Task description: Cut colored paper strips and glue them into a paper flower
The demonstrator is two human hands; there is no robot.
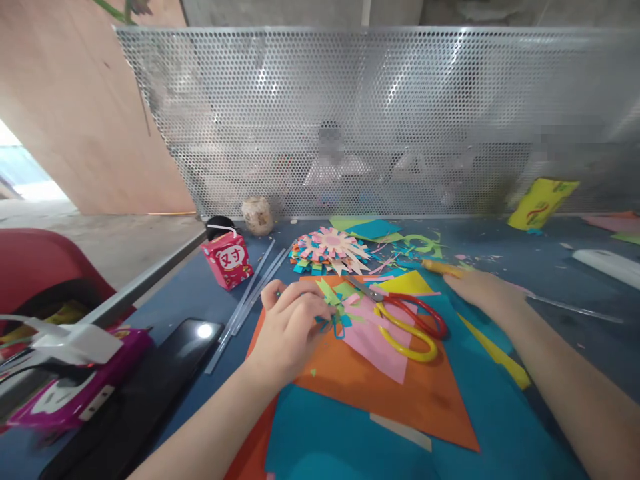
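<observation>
- I have the left hand reaching in low, fingers curled at small green and blue paper scraps; I can't tell whether they pinch any.
- My right hand, well apart from the left, extends palm down, fingers at a slim yellow-orange object; its grip is unclear to me.
- Between them, scissors lie over pink paper on an orange sheet.
- The fringed paper flower rests beyond, on the blue desk.
- Leftward I see a pink drink carton and clear sticks.
- A perforated metal screen stands behind.
</observation>
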